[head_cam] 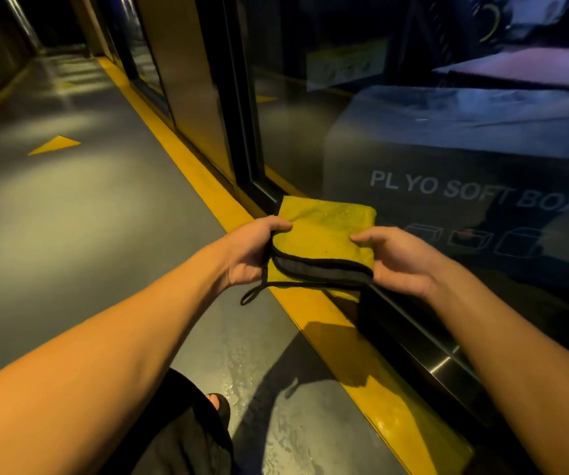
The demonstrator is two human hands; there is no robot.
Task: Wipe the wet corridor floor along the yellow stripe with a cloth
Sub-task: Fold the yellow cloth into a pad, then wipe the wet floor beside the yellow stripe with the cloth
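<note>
A folded yellow cloth (324,234) with a black edge and a dangling black loop is held in the air in front of me, above the yellow stripe (190,166). My left hand (252,252) grips its left side, thumb on top. My right hand (399,258) pinches its right side. The stripe runs along the foot of a glass wall, from near right to far left. Water glistens on the grey floor (242,375) just left of the stripe, near my foot.
A glass wall with black frames (242,114) lines the right side; a box with printed lettering (465,190) stands behind the glass. A yellow triangle mark (55,145) lies on the corridor floor to the left. My sandalled foot (219,404) is at the bottom.
</note>
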